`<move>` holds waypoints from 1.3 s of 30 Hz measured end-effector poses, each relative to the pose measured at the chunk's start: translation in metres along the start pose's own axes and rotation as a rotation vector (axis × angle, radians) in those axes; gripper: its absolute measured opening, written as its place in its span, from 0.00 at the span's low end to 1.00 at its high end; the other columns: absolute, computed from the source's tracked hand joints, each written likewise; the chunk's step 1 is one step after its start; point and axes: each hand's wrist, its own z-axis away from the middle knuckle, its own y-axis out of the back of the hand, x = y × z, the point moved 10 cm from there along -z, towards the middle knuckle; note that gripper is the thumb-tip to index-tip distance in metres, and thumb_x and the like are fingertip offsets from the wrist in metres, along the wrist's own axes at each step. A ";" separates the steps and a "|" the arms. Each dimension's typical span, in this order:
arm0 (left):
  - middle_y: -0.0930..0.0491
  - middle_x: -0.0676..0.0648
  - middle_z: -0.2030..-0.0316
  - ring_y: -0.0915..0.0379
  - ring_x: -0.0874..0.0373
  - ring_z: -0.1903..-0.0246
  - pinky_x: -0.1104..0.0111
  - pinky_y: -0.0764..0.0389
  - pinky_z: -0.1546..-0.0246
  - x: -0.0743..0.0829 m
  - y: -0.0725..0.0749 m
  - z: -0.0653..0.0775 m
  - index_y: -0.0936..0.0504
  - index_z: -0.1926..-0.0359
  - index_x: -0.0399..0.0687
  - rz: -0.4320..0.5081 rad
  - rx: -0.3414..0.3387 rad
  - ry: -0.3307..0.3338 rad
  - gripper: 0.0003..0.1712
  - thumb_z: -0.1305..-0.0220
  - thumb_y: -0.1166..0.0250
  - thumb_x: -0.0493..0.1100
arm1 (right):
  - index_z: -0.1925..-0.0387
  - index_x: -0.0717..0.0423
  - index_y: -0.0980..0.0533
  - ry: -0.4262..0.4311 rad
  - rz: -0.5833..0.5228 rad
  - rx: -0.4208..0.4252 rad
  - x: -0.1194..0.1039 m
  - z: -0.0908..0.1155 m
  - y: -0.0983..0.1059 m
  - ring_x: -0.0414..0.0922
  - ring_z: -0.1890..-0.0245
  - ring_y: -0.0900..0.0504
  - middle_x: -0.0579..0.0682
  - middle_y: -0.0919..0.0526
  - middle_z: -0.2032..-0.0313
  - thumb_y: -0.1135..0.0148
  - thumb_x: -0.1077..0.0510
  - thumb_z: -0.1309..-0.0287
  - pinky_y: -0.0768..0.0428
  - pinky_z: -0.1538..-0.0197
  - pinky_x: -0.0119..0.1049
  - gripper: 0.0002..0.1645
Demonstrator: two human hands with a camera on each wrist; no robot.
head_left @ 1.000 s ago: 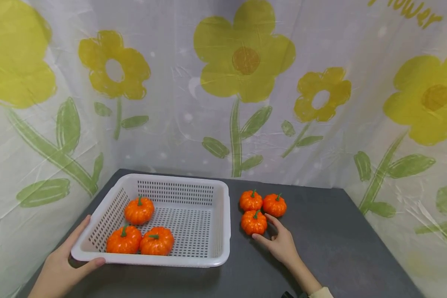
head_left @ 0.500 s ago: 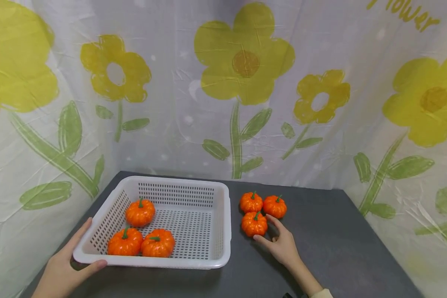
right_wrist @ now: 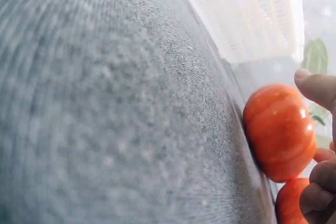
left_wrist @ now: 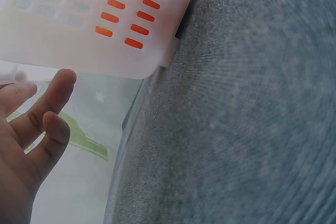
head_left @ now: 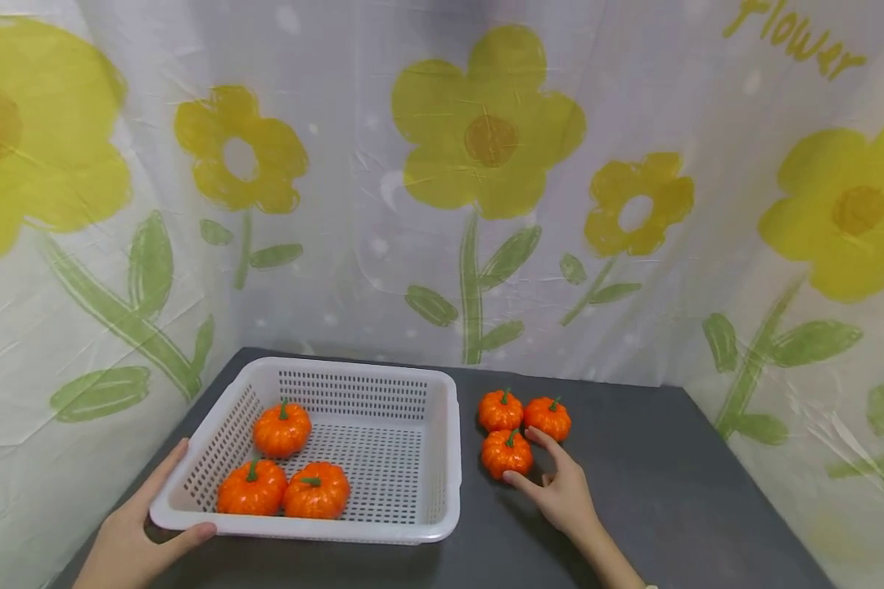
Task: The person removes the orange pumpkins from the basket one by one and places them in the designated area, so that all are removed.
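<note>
- We see a table [head_left: 707, 499] beneath the right hand [head_left: 564, 492].
- Beyond that hand, we see a backdrop [head_left: 339, 286] with yellow flowers [head_left: 490, 141].
- Higher, to its right, we read lettering [head_left: 794, 38]: "flower".

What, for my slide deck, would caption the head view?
Left hand at a white basket of three pumpkins, right hand at three more outside.

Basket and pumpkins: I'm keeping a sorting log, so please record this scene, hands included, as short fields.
Container: white perforated basket
Surface: dark grey table
In basket: rear pumpkin, near left pumpkin, near right pumpkin
Right of basket: front pumpkin, back left pumpkin, back right pumpkin
Pumpkin colour: orange, green stems
Left hand: thumb and index finger spread at the basket's near left corner
Right hand: thumb and index finger spread at the front pumpkin
Backdrop: pale sheet, yellow flowers
</note>
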 end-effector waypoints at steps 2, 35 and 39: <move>0.33 0.19 0.31 0.25 0.23 0.47 0.25 0.24 0.49 -0.001 -0.001 -0.001 0.56 0.13 0.49 -0.003 -0.012 0.008 0.70 0.43 0.19 0.60 | 0.32 0.59 0.23 0.018 0.009 0.002 -0.003 0.000 0.000 0.27 0.89 0.52 0.56 0.15 0.38 0.14 0.55 0.51 0.43 0.84 0.26 0.45; 0.34 0.18 0.32 0.25 0.24 0.47 0.24 0.26 0.48 -0.002 -0.003 -0.002 0.56 0.13 0.49 -0.006 -0.030 0.015 0.69 0.41 0.21 0.61 | 0.25 0.42 0.28 0.029 -0.021 -0.120 -0.077 -0.047 -0.022 0.36 0.90 0.44 0.46 0.22 0.30 0.16 0.47 0.47 0.36 0.83 0.29 0.49; 0.34 0.19 0.31 0.25 0.25 0.47 0.24 0.26 0.48 -0.003 -0.003 -0.002 0.56 0.13 0.49 -0.001 -0.027 0.014 0.69 0.41 0.21 0.61 | 0.25 0.43 0.28 0.088 -0.024 -0.122 -0.091 -0.054 -0.025 0.35 0.91 0.46 0.48 0.22 0.30 0.16 0.49 0.47 0.38 0.82 0.29 0.49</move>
